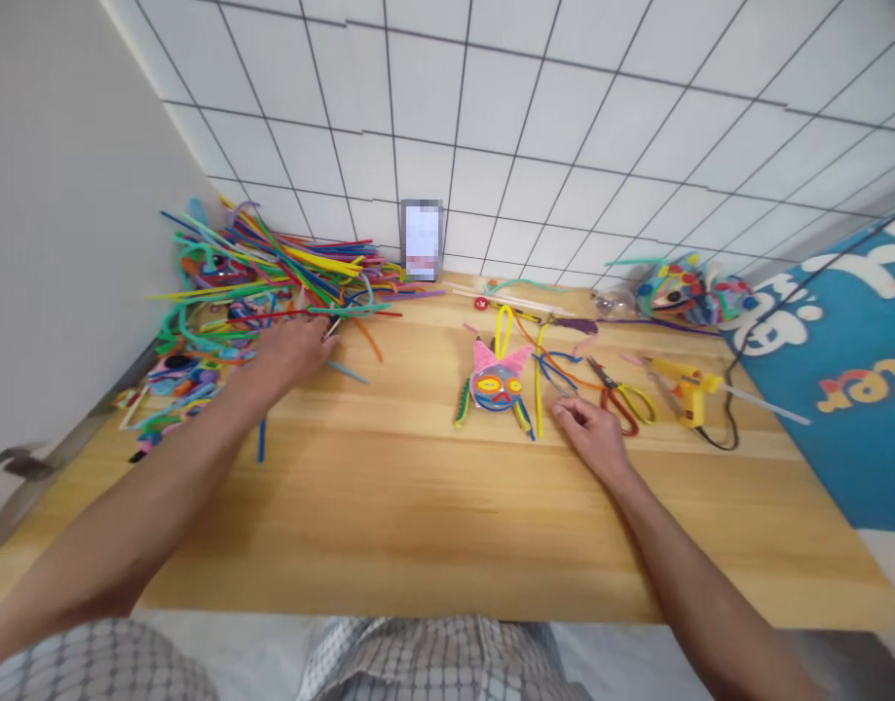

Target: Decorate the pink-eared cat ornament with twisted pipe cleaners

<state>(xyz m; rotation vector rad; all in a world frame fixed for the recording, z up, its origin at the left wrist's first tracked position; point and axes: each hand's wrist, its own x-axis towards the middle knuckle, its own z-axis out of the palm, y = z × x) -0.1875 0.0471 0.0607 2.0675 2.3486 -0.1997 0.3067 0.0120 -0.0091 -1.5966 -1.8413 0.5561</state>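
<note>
My left hand [293, 348] reaches into the edge of a heap of coloured pipe cleaners [293, 255], thumb and forefinger apart; its other fingertips are hard to see. Farther right, my right hand [593, 440] rests on the table with fingers pinched on a thin silver tool [560, 387], mostly hidden. Just left of that hand lies a craft figure [498, 387] with a clear round body, pink ears, yellow-ringed eyes, a yellow loop on top and twisted green and blue legs. A yellow pipe cleaner [539, 394] and blue pieces [556, 368] lie between the figure and the hand.
Scissors [622, 399] and a yellow glue gun [685, 389] with a black cord lie right of my right hand. A phone [422, 240] leans on the tiled wall. Decorated balls [673, 287] stand at the back right, and small finished crafts [176, 380] at the left.
</note>
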